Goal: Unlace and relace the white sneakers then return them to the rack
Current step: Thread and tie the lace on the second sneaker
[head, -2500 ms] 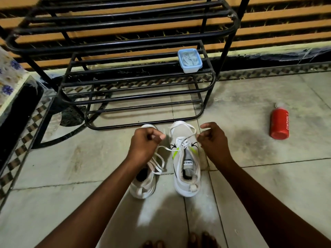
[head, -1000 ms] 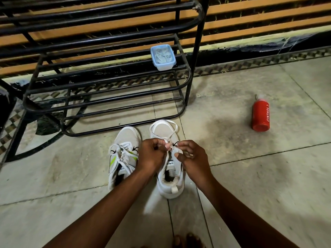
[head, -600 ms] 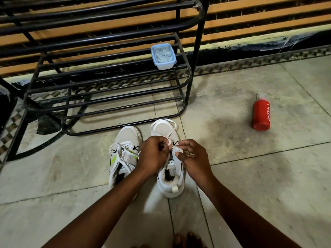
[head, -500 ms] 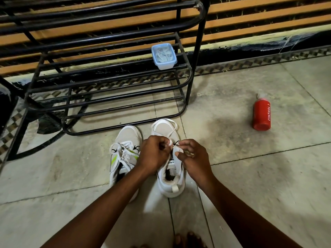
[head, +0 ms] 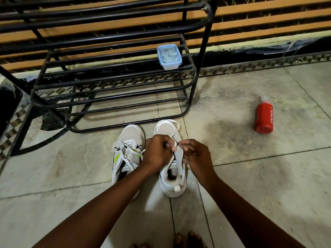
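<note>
In front of the black metal-bar shoe rack (head: 111, 83), two white mesh sneakers (head: 128, 154) are sitting on the floor. The flat white lace (head: 174, 130) could be slipping loose or skipping an eyelet if tension drops. Left hand (head: 157, 152) and right hand (head: 196, 155) are curling inward, both pinching the lace above the right-side sneaker's tongue.

dim scene, light falling from above and behind the viewer, brightest on the floor (head: 232, 176) tiles at centre, dark corners, soft arm shadows near the sneakers (head: 172, 169), rack (head: 114, 83) bars bowed by wide-angle distortion, sharp focus
</note>
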